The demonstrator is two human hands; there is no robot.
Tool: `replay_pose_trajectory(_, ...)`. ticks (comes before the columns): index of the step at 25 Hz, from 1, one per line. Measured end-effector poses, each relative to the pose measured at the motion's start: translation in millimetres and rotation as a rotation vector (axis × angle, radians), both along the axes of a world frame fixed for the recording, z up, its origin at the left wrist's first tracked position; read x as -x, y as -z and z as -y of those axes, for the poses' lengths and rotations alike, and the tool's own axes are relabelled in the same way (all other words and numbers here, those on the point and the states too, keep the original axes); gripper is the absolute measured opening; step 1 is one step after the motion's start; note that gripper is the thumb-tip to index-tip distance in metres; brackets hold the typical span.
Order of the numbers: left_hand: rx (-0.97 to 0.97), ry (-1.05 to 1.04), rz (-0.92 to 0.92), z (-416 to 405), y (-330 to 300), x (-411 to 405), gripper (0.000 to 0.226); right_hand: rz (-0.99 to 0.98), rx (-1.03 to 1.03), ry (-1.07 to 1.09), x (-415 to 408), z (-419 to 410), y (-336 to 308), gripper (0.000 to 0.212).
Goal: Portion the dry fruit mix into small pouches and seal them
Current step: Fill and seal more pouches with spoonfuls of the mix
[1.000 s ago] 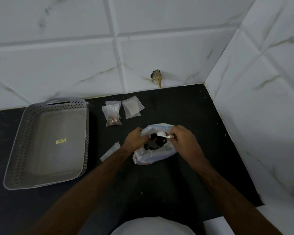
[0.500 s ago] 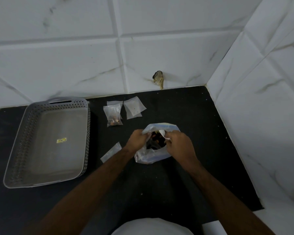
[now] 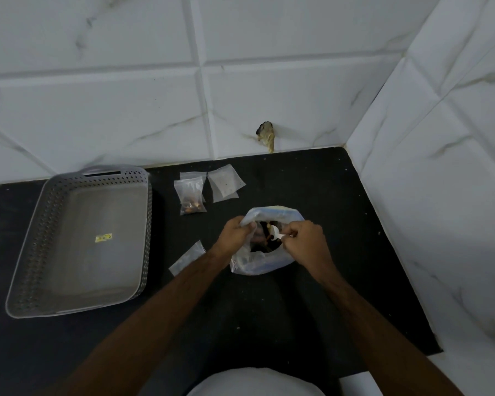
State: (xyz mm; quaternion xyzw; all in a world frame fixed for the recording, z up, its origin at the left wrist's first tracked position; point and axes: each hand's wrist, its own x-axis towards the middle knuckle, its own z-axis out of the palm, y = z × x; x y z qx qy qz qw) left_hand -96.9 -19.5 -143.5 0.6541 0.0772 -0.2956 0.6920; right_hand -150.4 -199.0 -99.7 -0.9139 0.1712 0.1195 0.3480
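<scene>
White marble-look tiles backed and flanked a black countertop where we worked. Largest on it was a grey perforated basket at far left, with a small yellow sticker on its floor; we could not read the print on it. No other writing showed anywhere. A brownish patch marked the wall just above the counter's back edge.

Our main bag, clear plastic with a bluish tint, sat mid-counter with its mouth pulled wide; dark and tan pieces of dry fruit mix showed inside. Our left hand gripped the bag's left rim, fingers curled round the plastic. Our right hand pinched the handle of a small white spoon, its bowl over the bag's mouth.

Behind the bag lay a filled pouch with brown pieces at the bottom, atop another pouch. Just right of it sat empty pouches, overlapped. One more flat pouch lay beside our left forearm, between bag and basket.
</scene>
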Motion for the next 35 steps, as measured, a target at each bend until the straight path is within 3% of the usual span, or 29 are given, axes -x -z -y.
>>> replay_pose_trajectory(3, -0.052, 0.066, 0.0, -1.3, 0.7, -0.7, 0.02, -0.019, -0.075, 0.103, -1.1, -1.3, 0.8, 0.019)
replay_pose_trajectory(8, -0.065, 0.025, -0.04, 3.2, -6.0, -3.0, 0.019, 0.079, 0.154, -0.036, 5.9, -5.4, -0.3, 0.008)
replay_pose_trajectory(13, 0.033, 0.065, -0.124, 2.1, -4.5, -1.8, 0.029, 0.083, -0.004, 0.094, 1.4, -12.6, 8.6, 0.012)
replay_pose_trajectory(17, 0.09, 0.084, -0.179, -4.4, -7.3, -3.7, 0.027, -0.034, -0.247, 0.279, -4.9, -2.4, 3.9, 0.016)
replay_pose_trajectory(22, 0.169, 0.013, -0.172, -5.6, 0.0, -5.6, 0.034, 0.04, 0.113, -0.019, 5.7, -6.4, -1.1, 0.019)
replay_pose_trajectory(24, 0.1, 0.002, -0.149, -2.4, 1.7, -6.2, 0.033, -0.052, -0.042, 0.052, 1.0, -2.4, -1.7, 0.02)
replay_pose_trajectory(27, 0.04, 0.076, -0.116, -0.1, 4.9, -2.8, 0.033, -0.16, -0.43, 0.357, -8.6, 2.4, -5.4, 0.022)
replay_pose_trajectory(31, -0.012, 0.13, -0.061, -0.8, 2.6, 2.3, 0.029, -0.16, -0.587, 0.455, -8.4, -4.5, -2.8, 0.024)
replay_pose_trajectory(33, -0.019, 0.104, -0.05, -2.5, 3.0, 2.2, 0.029, -0.13, -0.463, 0.352, -5.5, -4.9, -0.7, 0.025)
replay_pose_trajectory(35, -0.018, 0.068, -0.045, -3.3, 0.7, 1.4, 0.031, -0.021, -0.166, 0.156, -0.8, -1.6, -1.0, 0.026)
